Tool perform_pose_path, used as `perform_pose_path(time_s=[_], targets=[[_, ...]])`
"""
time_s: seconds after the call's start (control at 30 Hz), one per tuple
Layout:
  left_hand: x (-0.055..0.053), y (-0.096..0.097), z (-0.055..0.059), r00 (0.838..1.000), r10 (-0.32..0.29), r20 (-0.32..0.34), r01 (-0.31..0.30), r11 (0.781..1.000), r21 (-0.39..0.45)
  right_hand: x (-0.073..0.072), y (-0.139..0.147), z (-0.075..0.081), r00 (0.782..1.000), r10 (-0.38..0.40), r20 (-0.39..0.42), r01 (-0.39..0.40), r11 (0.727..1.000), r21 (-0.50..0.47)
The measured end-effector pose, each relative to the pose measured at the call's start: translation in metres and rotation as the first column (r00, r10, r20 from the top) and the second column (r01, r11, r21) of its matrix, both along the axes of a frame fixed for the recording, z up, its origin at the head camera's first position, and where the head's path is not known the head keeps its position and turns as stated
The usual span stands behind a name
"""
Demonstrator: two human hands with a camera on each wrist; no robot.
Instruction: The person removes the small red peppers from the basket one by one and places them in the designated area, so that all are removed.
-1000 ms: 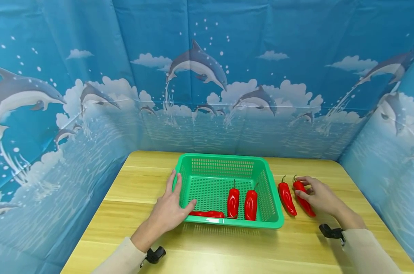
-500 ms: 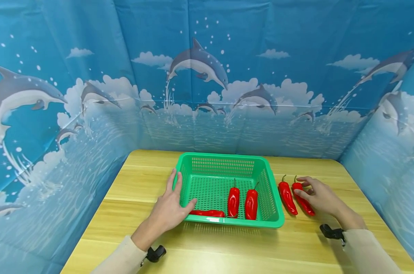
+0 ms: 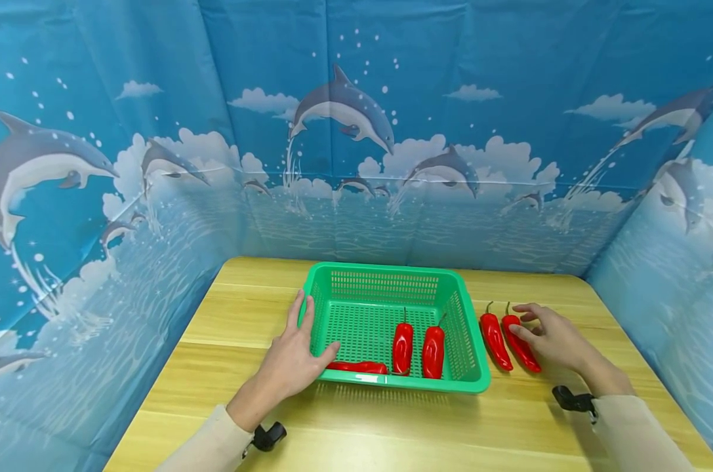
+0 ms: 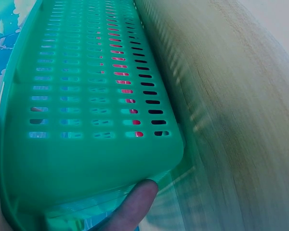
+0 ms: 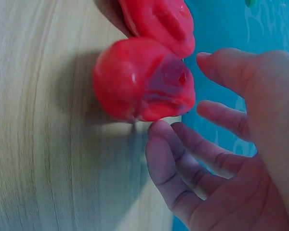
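My left hand [image 3: 288,360] grips the left corner of a green plastic basket [image 3: 471,328]. Its thumb lies over the rim and two fingers stretch along the left side. The left wrist view shows a fingertip [image 4: 147,190] under the basket's bottom corner. At the right, my right hand [image 3: 553,337] is beside a glossy red chili pepper [image 3: 521,347] on the table. Its thumb and fingers spread loosely around the pepper's side, with gaps between them and it in the right wrist view. A second red chili pepper [image 3: 494,341] lies just left of it, near the basket wall.
Inside the basket, two red peppers, one in the middle [image 3: 402,347] and one farther right [image 3: 432,354], point away from me. Another red pepper [image 3: 359,368] lies along the front wall. Blue dolphin-print cloth [image 3: 362,223] backs the wooden table [image 3: 380,432].
The pepper beside my right hand has shifted very slightly, its lower end a little left. My left hand and the basket stay in place.
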State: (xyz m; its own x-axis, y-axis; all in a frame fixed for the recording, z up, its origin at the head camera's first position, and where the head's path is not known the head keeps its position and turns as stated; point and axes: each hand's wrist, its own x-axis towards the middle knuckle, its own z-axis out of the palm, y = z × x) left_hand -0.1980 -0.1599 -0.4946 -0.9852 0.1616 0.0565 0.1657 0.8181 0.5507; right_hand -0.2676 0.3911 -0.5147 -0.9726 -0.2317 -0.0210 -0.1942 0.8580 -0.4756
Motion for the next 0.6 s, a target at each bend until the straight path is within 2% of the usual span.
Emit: perform_pose_path(time_s=[0.23, 0.6], targets=[[0.0017, -0.0003, -0.0003, 1.0, -0.003, -0.019, 0.003, 1.0, 0.007, 0.0023, -0.0021, 0.0005, 1.0, 0.01, 0.019, -0.009, 1.0, -0.022], [0.001, 0.0002, 0.0011, 1.0, 0.003, -0.001, -0.003, 1.0, 0.005, -0.0001, -0.0053, -0.0005, 1.0, 0.005, 0.025, -0.005, 0.999, -0.032]])
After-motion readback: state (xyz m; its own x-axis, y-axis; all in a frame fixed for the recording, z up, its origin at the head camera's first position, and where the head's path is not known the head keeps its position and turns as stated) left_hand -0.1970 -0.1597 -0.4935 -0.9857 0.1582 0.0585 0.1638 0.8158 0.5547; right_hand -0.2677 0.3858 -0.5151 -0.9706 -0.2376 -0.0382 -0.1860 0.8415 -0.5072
